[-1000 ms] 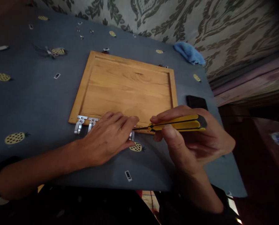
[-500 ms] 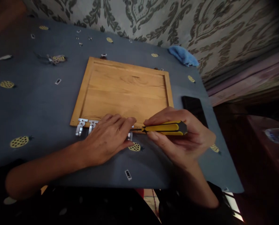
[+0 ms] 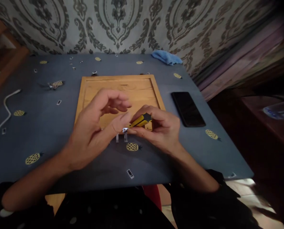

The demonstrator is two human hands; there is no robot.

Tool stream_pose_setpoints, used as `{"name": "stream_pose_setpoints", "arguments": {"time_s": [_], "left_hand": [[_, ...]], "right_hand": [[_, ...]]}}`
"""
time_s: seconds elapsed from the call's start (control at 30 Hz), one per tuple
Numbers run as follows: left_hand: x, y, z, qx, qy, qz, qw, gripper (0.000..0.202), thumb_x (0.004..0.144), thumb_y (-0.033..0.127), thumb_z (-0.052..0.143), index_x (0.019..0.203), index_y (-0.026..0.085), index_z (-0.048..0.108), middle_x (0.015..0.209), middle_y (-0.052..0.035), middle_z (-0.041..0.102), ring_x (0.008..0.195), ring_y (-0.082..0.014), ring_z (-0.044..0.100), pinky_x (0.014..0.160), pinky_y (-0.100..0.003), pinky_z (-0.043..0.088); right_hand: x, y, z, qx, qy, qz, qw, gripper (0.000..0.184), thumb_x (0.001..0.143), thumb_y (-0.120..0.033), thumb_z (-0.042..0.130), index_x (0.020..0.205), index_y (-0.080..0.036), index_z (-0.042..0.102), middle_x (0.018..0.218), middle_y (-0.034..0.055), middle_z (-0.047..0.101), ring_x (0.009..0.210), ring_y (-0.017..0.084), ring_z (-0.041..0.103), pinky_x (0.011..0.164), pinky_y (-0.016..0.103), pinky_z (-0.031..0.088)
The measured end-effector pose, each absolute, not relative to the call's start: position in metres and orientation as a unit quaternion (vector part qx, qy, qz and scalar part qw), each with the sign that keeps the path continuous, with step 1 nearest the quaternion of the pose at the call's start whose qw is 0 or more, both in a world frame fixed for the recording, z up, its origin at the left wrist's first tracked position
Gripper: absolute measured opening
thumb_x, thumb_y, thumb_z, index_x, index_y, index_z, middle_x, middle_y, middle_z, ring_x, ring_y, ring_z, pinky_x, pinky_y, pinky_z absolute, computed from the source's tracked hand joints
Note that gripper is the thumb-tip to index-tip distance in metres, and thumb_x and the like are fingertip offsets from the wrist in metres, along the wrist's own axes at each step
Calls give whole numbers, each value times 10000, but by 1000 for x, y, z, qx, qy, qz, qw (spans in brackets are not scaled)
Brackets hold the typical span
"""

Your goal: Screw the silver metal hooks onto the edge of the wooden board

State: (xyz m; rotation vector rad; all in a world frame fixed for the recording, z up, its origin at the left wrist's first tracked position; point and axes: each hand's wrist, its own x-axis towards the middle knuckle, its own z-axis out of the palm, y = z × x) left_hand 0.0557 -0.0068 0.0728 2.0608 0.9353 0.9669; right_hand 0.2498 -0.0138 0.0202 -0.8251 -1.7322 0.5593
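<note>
"Where's the screwdriver [image 3: 138, 121]?"
"Clamped in the right hand [image 3: 159, 128], near the metal hinges [image 3: 125, 137] on the wooden panel [image 3: 142, 92]."
"And the left hand [image 3: 90, 128]?"
"Fingers spread apart above the wooden panel, which lies on the desk [image 3: 168, 175]."

The one camera looks out from the person's head, above and behind the left grip [image 3: 91, 130] and right grip [image 3: 162, 128], facing forward and down. It sits near enough to take in both forearms [image 3: 48, 176] behind the grips, yet reaches past them over the bench [image 3: 191, 159] to the patterned wall [image 3: 118, 28] beyond.
</note>
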Motion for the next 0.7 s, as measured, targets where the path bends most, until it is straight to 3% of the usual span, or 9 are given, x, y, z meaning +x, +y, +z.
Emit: {"name": "stream_pose_setpoints", "arguments": {"time_s": [0.1, 0.2, 0.3, 0.43, 0.53, 0.7], "left_hand": [[71, -7, 88, 833, 295, 360, 298, 229, 958, 255, 635, 1163, 243, 533, 1138, -15, 653, 1098, -176, 633, 973, -338, 548], [81, -6, 88, 884, 245, 351, 189, 36, 986, 181, 571, 987, 199, 603, 964, -14, 687, 912, -162, 653, 829, -310, 542], [83, -8, 84, 885, 251, 347, 184, 126, 998, 131, 525, 932, 181, 620, 875, -2, 687, 818, -136, 646, 778, -278, 521], [83, -14, 78, 823, 297, 365, 317, 154, 1018, 166, 485, 1109, 203, 604, 888, 9, 669, 820, -124, 639, 726, -250, 514], [90, -14, 71, 735, 288, 415, 452, 164, 1024, 233, 480, 1131, 235, 605, 752, 20, 570, 731, -144, 585, 675, -281, 504], [108, -11, 62, 659, 295, 431, 541, 125, 1016, 322, 527, 1057, 255, 624, 564, 70, 334, 484, -117, 318, 483, -273, 336]], "right_hand": [[246, -13, 17, -336, -742, 193, 548, 227, 888, -345, 721, 764, -188, 615, 633, -48, 575, 547, 82, 535, 523, 228, 440], [246, -13, 15, -332, -741, 183, 554, 249, 929, -354, 662, 749, -188, 616, 640, -44, 552, 557, 81, 516, 520, 228, 423], [254, -14, 15, -323, -760, 232, 515, 217, 919, -338, 670, 769, -186, 628, 660, -47, 558, 565, 75, 511, 526, 221, 418], [272, -8, 8, -336, -783, 308, 423, 92, 914, -235, 614, 853, -179, 655, 804, -4, 666, 709, 109, 604, 651, 247, 484], [278, 1, -5, -393, -789, 267, 390, 160, 962, -240, 515, 951, -162, 655, 946, 72, 693, 883, 180, 646, 808, 339, 512], [276, 10, -23, -462, -793, 175, 356, 240, 1003, -233, 417, 1050, -137, 632, 1035, 145, 673, 977, 248, 617, 883, 409, 490]]}}
